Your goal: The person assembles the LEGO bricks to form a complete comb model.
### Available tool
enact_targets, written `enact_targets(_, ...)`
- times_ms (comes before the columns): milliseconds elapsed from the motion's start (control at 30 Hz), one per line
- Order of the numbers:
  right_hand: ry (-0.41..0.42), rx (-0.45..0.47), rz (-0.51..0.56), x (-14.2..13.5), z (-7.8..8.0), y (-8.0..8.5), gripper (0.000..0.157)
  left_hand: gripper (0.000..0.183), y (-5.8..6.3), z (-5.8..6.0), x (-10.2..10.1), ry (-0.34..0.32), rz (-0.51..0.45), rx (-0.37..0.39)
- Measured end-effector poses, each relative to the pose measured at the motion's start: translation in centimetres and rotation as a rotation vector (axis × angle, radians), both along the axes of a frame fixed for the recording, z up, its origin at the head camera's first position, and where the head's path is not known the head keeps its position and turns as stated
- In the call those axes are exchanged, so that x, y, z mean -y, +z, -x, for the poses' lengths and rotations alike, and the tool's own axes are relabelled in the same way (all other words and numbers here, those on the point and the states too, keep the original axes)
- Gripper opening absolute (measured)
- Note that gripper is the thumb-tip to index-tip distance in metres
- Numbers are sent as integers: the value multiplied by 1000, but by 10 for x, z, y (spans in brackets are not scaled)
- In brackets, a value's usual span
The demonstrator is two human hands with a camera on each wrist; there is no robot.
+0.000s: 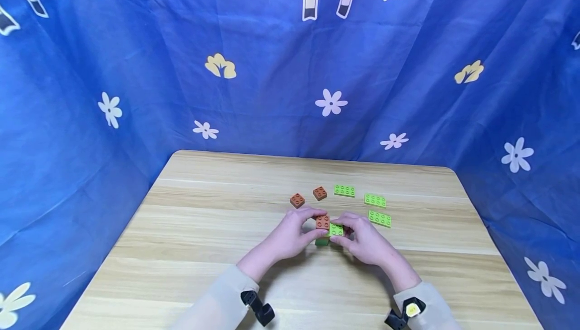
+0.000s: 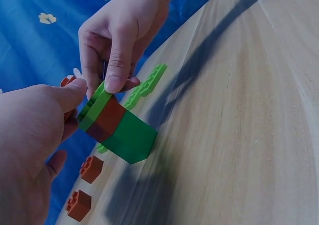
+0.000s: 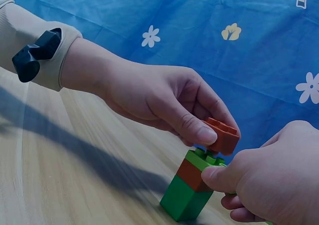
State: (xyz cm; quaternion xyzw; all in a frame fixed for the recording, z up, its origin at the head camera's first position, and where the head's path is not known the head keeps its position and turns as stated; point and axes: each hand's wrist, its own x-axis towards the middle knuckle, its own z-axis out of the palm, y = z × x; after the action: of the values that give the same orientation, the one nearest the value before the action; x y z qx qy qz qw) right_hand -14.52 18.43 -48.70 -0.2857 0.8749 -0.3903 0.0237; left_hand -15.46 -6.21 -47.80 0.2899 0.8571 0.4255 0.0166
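From the stack as the clock's centre in the head view, the left sleeve (image 1: pixel 222 297) is cut off by the bottom edge at about seven o'clock. The left hand (image 1: pixel 293 234), at nine, pinches a held brown block (image 1: pixel 322 222) over the stack's top plate; whether the two touch is hard to make out. A loose brown block (image 1: pixel 297 200) lies between ten and eleven, another brown block (image 1: pixel 319 193) near half past eleven. In the middle stands the stack: dark green base (image 3: pixel 185 197), brown layer (image 3: pixel 194 176), lime top plate (image 1: pixel 336 230), its lower part mostly hidden from above. A lime plate (image 1: pixel 344 190) lies at one. The right hand (image 1: pixel 366 242), at three, grasps the top plate between thumb and fingers, covering its outer end. Two more lime plates (image 1: pixel 375 199) lie between two and three. The right sleeve (image 1: pixel 430 307), at about four to five, is cut off below.
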Motion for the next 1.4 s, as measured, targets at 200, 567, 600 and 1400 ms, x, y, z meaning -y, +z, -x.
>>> enact_targets(200, 3, -19, 14, -1, 1, -2, 36, 47, 0, 0, -2, -13, 11, 1)
enact_targets(567, 2, 3, -1, -2, 2, -3, 38, 48, -6, 1, -4, -27, 48, -36)
enact_targets(600, 3, 1, 0, -2, 2, -3, 38, 49, -6, 1, -4, -28, 50, -39)
enact_targets(1400, 4, 8, 31, -1, 1, -4, 39, 47, -18, -2, -6, -36, 87, -161)
